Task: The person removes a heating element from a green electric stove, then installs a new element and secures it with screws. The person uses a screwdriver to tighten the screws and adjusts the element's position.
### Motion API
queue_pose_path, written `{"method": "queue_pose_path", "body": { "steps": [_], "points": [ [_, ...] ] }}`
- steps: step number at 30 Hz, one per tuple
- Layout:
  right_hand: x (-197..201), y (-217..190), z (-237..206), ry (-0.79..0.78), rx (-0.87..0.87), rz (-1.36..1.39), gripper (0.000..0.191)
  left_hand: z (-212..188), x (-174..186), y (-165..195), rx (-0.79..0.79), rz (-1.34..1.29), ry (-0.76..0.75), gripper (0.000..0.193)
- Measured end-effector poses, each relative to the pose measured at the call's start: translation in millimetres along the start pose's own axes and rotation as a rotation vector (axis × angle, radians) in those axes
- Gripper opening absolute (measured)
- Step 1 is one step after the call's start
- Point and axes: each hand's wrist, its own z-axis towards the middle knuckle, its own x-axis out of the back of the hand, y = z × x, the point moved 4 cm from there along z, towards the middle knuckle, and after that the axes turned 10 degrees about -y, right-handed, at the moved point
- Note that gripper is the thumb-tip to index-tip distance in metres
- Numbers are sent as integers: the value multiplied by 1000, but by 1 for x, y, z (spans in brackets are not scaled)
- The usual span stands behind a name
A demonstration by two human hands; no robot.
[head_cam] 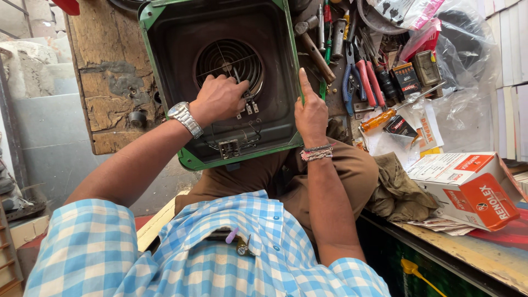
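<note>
Green-rimmed stove casing (165, 82), underside up, sits on person's lap and leans on wooden bench (110, 66); round coil element (228, 60) in its centre, small terminal block (229, 147) nr the lower edge. White-and-orange carton (467, 187) lies tilted on bench edge at right, beside a crumpled olive rag (399, 190). Clear plastic bags (467, 60) top right. Small black-and-orange packs (405, 77) among pliers w/ red and blue grips (357, 77), orange-handled screwdriver (379, 120). Tools crowd casing's right edge; little free room there. Left of casing, bench bare.

Left hand (217, 99) curled inside casing, fingers closed at coil terminals; what they pinch: cannot tell. Right hand (311, 113) open, flat against casing's right rim, forefinger up.
</note>
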Motion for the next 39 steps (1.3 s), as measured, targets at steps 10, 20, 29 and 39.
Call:
{"method": "queue_pose_path", "body": {
  "steps": [10,20,29,39],
  "points": [
    [6,-3,-3,-75,-110,138,79,8,11,-6,-95,-244,-66,39],
    [9,-5,-1,-110,-160,141,77,-13,-17,10,-301,-193,-29,41],
    [12,-9,-1,-66,20,96,79,-64,40,-37,165,150,677,39],
    [6,-1,27,-223,-116,-80,75,-77,4,-129,687,-402,341,37]
  ]
}}
